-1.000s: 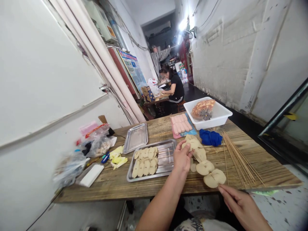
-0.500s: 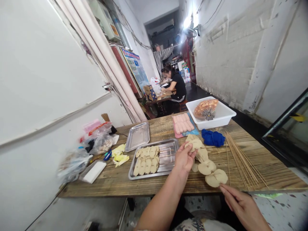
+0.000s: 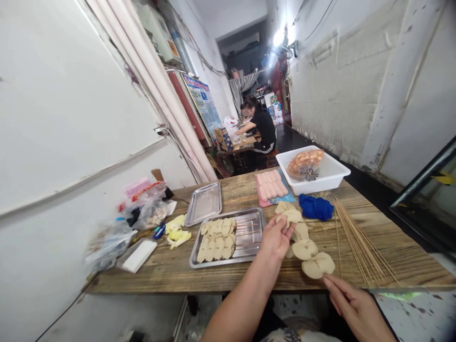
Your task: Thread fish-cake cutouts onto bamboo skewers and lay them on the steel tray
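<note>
My left hand (image 3: 275,237) rests on the wooden table (image 3: 231,273) with its fingers pinched on a pale round slice (image 3: 290,216) at the top of a row of such slices (image 3: 309,254). My right hand (image 3: 352,306) is low at the table's front edge, fingers closed on a thin bamboo skewer (image 3: 409,286) that runs off to the right. A steel tray (image 3: 249,232) left of my left hand holds several skewered slices (image 3: 215,237). A fan of loose skewers (image 3: 358,240) lies to the right.
A second steel tray (image 3: 204,203), a pack of pink sausages (image 3: 271,185), a blue cloth (image 3: 315,207) and a white tub (image 3: 327,178) holding a bundle sit further back. Plastic bags (image 3: 142,213) line the left wall. Another person (image 3: 261,133) sits at a far table.
My left hand has shifted slightly right and closed on the top slice. The right hand stays at the table edge; the view has drifted a little.
</note>
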`<state>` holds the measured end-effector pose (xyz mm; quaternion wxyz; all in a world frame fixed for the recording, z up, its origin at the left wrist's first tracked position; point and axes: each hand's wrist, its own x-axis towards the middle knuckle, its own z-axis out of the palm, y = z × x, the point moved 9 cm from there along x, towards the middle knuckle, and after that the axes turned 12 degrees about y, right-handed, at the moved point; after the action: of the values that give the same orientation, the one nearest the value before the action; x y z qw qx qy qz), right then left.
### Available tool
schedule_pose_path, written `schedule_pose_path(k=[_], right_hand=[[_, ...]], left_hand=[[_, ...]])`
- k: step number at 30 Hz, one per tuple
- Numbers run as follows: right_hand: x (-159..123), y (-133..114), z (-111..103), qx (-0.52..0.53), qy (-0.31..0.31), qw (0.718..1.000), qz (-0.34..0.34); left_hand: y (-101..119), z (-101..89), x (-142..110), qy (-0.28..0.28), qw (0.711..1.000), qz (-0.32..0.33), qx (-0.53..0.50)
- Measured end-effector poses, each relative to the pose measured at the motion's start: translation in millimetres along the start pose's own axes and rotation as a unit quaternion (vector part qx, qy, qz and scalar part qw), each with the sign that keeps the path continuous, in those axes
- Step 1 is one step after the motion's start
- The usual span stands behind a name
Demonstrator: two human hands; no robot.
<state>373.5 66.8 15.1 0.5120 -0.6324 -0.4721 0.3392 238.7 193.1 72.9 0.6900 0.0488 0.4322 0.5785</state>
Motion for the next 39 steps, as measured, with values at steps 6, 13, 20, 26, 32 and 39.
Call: schedule_pose_path(k=[6, 13, 20, 26, 32, 39], right_hand=[[1, 1, -2, 0.003, 0.010, 1.000, -0.007], [3, -6, -10, -0.025, 0.024, 0.999, -0.022], [5, -16, -13, -0.037, 0.037, 0.998, -0.040], [5, -27, -14, -0.037, 0.038, 0.998, -0.045], [6, -28, -9, -0.021, 0.042, 0.998, -0.037], [10, -26, -5, -0.014, 0.042, 0.998, -0.036]], left_hand=[[-3, 1.9, -3, -0.008, 1.000, 0.012, 0.008], [3, 4.4, -4, -0.027, 0.999, 0.032, 0.019], [5, 4.7, -4, -0.038, 0.997, 0.057, 0.042], [6, 7.7, -7, -0.047, 0.995, 0.081, 0.038], [4, 7.9, -8, -0.041, 0.995, 0.090, 0.030], [-4, 4.7, -8, -0.040, 0.995, 0.082, 0.036]])
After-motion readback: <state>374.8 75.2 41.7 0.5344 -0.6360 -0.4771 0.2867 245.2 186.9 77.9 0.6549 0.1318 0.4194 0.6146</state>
